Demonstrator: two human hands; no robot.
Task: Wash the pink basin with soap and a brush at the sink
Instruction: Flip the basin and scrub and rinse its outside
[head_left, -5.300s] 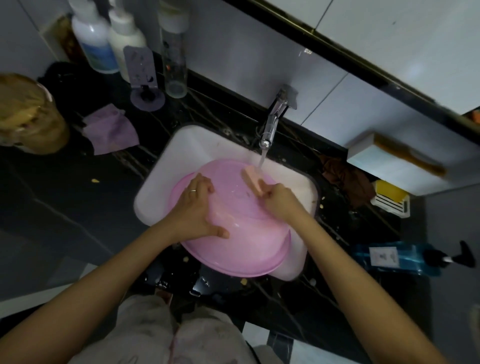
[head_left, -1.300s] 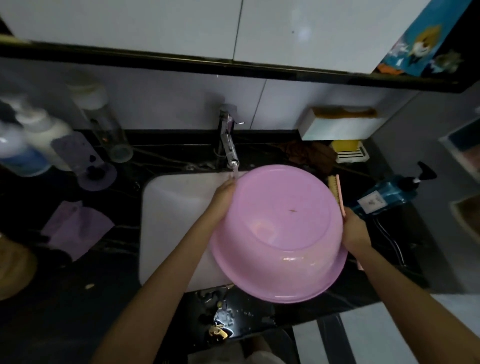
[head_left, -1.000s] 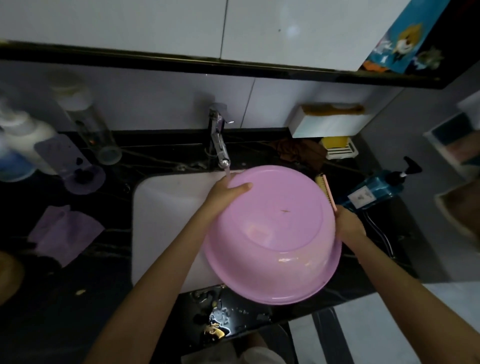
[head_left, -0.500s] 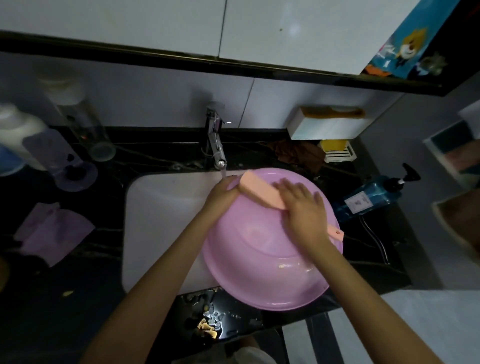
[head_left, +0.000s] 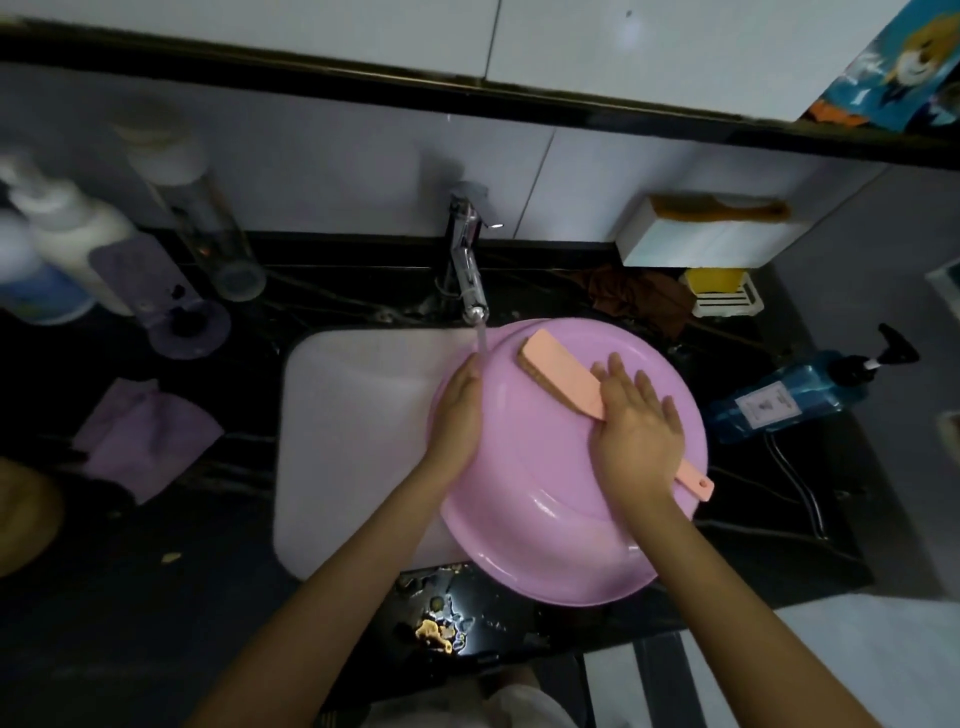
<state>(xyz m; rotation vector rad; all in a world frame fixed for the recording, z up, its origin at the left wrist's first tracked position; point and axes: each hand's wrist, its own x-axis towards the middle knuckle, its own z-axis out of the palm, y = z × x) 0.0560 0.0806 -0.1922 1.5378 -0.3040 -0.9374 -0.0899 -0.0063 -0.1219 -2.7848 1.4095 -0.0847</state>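
The pink basin (head_left: 540, 499) is upside down and tilted over the right side of the white sink (head_left: 353, 441). My left hand (head_left: 460, 410) grips its left rim, right under the thin stream from the tap (head_left: 470, 275). My right hand (head_left: 636, 431) presses a salmon-pink brush (head_left: 561, 376) flat against the basin's bottom, bristles down. The brush head points up-left toward the tap, and the handle end sticks out past my wrist at the right.
Black marble counter (head_left: 156, 597) around the sink. White bottles (head_left: 67, 244), a clear bottle (head_left: 208, 228) and a purple cloth (head_left: 145, 436) sit left. A blue pump bottle (head_left: 800, 395), a brown rag (head_left: 639, 296) and a yellow soap dish (head_left: 719, 291) sit right. Debris lies at the front edge (head_left: 436, 623).
My right hand brought the brush from beside the basin's right rim onto its upturned bottom and slid a little down-right. My left hand stays on the left rim.
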